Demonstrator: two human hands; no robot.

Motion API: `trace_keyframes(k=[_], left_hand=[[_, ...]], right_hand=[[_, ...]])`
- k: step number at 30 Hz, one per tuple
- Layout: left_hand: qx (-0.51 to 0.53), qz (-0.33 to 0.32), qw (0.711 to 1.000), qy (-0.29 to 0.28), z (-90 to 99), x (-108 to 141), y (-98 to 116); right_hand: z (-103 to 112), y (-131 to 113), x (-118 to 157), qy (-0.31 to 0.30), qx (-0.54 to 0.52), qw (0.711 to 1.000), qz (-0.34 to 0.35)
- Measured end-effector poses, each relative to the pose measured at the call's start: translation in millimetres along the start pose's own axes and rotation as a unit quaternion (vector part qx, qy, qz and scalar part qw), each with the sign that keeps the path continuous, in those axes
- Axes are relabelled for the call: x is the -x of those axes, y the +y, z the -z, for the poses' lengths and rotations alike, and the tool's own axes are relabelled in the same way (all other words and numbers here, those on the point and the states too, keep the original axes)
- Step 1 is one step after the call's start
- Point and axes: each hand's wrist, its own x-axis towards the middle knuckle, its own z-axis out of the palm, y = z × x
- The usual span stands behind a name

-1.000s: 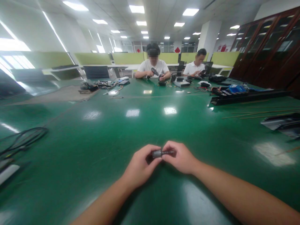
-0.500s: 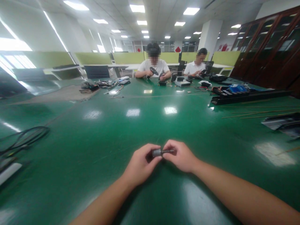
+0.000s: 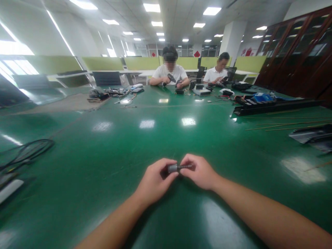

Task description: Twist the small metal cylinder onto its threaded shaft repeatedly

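Low in the middle of the head view, my left hand [image 3: 158, 180] grips a short grey metal cylinder [image 3: 172, 168] between thumb and fingers. A thin dark shaft [image 3: 184, 166] extends to the right from the cylinder. Thumb and fingers of my right hand [image 3: 199, 172] are closed on this shaft, and its far end is partly hidden by them. Both hands are close together, above the green table [image 3: 124, 145]. What exactly the metal part is, I cannot make out.
Across the table one person [image 3: 169, 71] holds a drill-like tool [image 3: 171, 78]; another person [image 3: 218, 72] sits to the right. Cables [image 3: 33, 150] lie at left, a long black channel [image 3: 275, 107] and thin rods [image 3: 290, 123] at right. Electronic parts [image 3: 119, 92] lie farther back.
My hands and the metal part are almost unmoved. Across the table, the drill-like tool has shifted slightly in the person's hand.
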Motion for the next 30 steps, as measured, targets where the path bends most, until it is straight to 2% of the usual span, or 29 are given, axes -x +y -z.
trace_keyframes(k=[12, 22, 30], left_hand=[[-0.017, -0.025, 0.999, 0.013, 4.6, 0.4, -0.6], [-0.008, -0.019, 1.0, 0.011, 4.9, 0.3, -0.3], [-0.014, -0.031, 0.999, 0.031, 5.7, 0.4, -4.4]], right_hand=[[-0.6, 1.8, -0.9, -0.004, -0.031, 0.999, -0.011], [0.5, -1.0, 1.4, -0.004, 0.008, 1.0, 0.007], [-1.7, 1.0, 0.7, 0.001, 0.004, 1.0, 0.0]])
